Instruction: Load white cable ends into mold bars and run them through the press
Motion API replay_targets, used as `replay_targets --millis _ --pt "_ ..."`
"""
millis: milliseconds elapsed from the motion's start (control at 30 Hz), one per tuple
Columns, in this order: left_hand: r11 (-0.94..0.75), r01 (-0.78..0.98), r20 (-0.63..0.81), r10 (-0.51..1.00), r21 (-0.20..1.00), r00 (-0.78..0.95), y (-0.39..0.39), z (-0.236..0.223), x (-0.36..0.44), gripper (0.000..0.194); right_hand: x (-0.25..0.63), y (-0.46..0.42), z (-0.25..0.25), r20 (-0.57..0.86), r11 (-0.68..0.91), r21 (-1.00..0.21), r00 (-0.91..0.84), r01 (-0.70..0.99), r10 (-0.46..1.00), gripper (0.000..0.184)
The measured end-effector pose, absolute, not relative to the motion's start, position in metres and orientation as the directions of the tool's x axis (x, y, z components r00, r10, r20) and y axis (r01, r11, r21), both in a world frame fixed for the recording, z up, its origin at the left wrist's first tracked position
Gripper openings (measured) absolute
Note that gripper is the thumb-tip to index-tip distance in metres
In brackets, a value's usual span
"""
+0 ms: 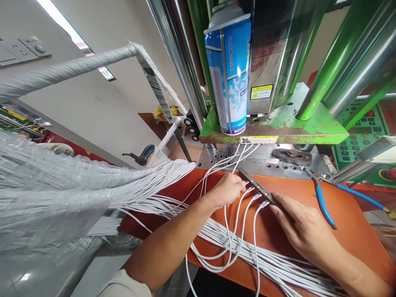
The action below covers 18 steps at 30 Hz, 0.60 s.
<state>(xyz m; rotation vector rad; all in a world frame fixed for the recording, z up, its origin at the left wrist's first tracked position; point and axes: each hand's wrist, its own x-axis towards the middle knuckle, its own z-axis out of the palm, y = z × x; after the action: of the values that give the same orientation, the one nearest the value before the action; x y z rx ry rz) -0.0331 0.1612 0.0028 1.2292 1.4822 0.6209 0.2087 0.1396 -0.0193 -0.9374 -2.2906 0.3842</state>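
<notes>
My left hand (pixel 227 190) is closed in a pinch on thin white cables (pixel 235 231) near their metal plug ends, on an orange-red work surface (pixel 340 214). My right hand (pixel 305 229) lies on the surface with its fingers pressed on a long dark metal fixture bar (pixel 258 187). Several cable ends meet that bar. A big bundle of white cables (pixel 93 194) runs in from the left.
A blue spray can (pixel 230 70) stands on the green press base (pixel 278 123). Blue-handled pliers (pixel 323 202) lie at the right of the surface. Steel columns rise behind; a control panel (pixel 359 140) is at the far right.
</notes>
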Motion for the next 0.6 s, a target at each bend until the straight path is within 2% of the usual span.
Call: replay_targets --millis 100,267,400,467,533,600 --pt "0.289 0.352 -0.332 0.941 0.890 0.068 0.160 0.000 -0.031 0.021 0.212 0.140 -0.018 0.382 0.680 -0.547 -0.578 0.488 0.721 0.022" --pt "0.233 0.390 -0.279 0.958 0.891 0.065 0.160 -0.002 -0.030 0.020 0.218 0.141 -0.021 0.335 0.665 -0.596 -0.614 0.450 0.715 0.025" --pt "0.171 0.502 -0.253 0.962 0.848 0.099 0.159 0.005 -0.032 0.025 0.218 0.143 -0.022 0.306 0.638 -0.609 -0.602 0.472 0.738 0.026" --pt "0.074 0.654 -0.182 0.978 0.752 0.099 0.156 0.011 -0.032 0.029 0.215 0.143 -0.022 0.316 0.630 -0.576 -0.569 0.521 0.759 0.024" --pt "-0.032 0.809 -0.041 0.997 0.587 0.069 0.151 0.017 -0.032 0.031 0.211 0.143 -0.024 0.346 0.626 -0.521 -0.527 0.580 0.776 0.024" --pt "-0.092 0.891 0.113 0.992 0.445 0.046 0.146 0.022 -0.032 0.032 0.209 0.141 -0.026 0.363 0.628 -0.478 -0.513 0.614 0.778 0.023"
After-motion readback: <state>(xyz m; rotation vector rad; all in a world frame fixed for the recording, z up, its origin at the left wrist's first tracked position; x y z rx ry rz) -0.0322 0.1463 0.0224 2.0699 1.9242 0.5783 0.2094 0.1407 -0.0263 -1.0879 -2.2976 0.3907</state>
